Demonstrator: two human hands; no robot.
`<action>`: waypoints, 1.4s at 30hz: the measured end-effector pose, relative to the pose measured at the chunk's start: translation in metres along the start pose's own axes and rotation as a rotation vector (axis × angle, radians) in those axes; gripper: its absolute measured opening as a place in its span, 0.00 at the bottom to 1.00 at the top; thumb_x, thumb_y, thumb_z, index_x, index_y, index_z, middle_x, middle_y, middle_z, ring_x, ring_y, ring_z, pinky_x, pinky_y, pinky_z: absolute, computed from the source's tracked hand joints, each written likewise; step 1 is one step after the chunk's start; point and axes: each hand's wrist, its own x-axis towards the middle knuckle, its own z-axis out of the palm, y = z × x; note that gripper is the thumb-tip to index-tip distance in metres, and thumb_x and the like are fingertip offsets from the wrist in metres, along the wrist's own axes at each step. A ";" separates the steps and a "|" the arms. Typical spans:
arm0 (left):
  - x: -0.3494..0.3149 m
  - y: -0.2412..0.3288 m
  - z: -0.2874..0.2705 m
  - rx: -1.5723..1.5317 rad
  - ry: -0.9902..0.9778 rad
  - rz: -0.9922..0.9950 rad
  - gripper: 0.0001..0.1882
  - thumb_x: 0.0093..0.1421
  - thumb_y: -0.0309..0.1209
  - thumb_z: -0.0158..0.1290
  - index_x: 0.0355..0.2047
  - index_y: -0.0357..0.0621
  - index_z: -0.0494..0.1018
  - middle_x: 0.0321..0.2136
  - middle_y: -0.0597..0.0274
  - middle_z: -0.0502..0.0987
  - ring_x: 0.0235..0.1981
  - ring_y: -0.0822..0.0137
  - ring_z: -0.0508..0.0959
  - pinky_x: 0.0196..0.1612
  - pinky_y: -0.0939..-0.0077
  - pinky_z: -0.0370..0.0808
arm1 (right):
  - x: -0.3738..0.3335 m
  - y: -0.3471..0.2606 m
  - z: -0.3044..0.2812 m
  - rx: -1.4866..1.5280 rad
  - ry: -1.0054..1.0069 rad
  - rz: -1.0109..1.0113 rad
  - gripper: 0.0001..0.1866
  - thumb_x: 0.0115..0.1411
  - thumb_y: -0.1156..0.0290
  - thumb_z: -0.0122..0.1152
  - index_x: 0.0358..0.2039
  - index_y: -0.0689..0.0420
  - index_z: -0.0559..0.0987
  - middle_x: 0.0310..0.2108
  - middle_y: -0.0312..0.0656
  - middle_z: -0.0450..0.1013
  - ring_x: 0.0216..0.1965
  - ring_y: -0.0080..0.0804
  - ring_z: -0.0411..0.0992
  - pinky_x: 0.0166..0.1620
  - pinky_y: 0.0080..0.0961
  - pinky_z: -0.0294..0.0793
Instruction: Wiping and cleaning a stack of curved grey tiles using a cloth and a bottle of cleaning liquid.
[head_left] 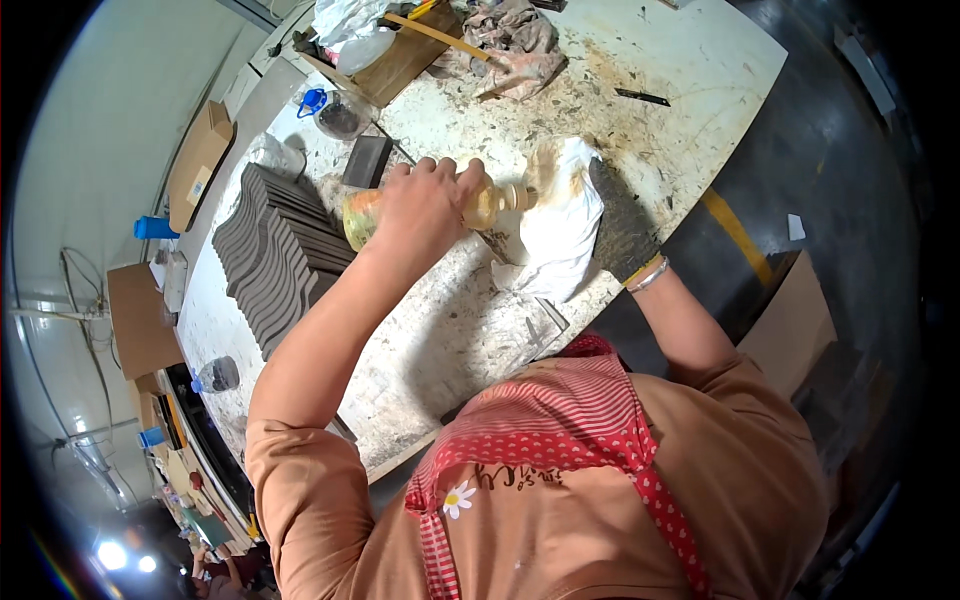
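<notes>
My bare left hand (427,205) is wrapped round a clear plastic bottle (484,208) with yellowish contents. The bottle lies tilted nearly level, its neck pointing right at a white cloth (562,225) with a brownish stain near its top. My right hand (625,222), in a dark work glove with a yellow cuff, is at the cloth's right edge and holds it up over the table. The cloth hides most of the right fingers. To the left of the bottle stands a row of grey wavy-edged slabs (275,250), with a dark grey block (368,161) just behind.
The worn white table (400,360) is spotted with dark debris. At its far side are a cardboard box (400,70) of odds and ends, a crumpled rag (515,50) and a blue-capped jug (340,113). A black cutter (642,97) lies far right. Narrow strips (545,325) lie at the near edge.
</notes>
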 end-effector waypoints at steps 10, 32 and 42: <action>0.043 -0.031 0.051 -0.611 0.305 -0.252 0.36 0.48 0.46 0.65 0.54 0.46 0.64 0.41 0.50 0.76 0.39 0.46 0.78 0.40 0.55 0.76 | 0.048 -0.028 0.007 0.272 -0.341 0.408 0.34 0.66 0.43 0.47 0.64 0.53 0.62 0.62 0.44 0.63 0.62 0.41 0.61 0.65 0.40 0.58; -0.048 -0.003 0.103 -1.421 0.749 -0.646 0.45 0.55 0.36 0.62 0.68 0.43 0.50 0.60 0.48 0.65 0.60 0.55 0.66 0.58 0.63 0.67 | 0.022 0.012 -0.007 0.111 0.003 0.385 0.29 0.70 0.50 0.42 0.63 0.56 0.65 0.61 0.46 0.65 0.60 0.44 0.63 0.66 0.44 0.58; -0.300 0.003 0.092 -0.676 1.006 -1.545 0.33 0.60 0.27 0.54 0.64 0.37 0.56 0.59 0.50 0.64 0.58 0.57 0.66 0.54 0.63 0.68 | 0.014 0.057 0.066 0.136 -0.080 0.589 0.28 0.70 0.50 0.42 0.62 0.57 0.65 0.61 0.46 0.64 0.61 0.43 0.62 0.66 0.41 0.57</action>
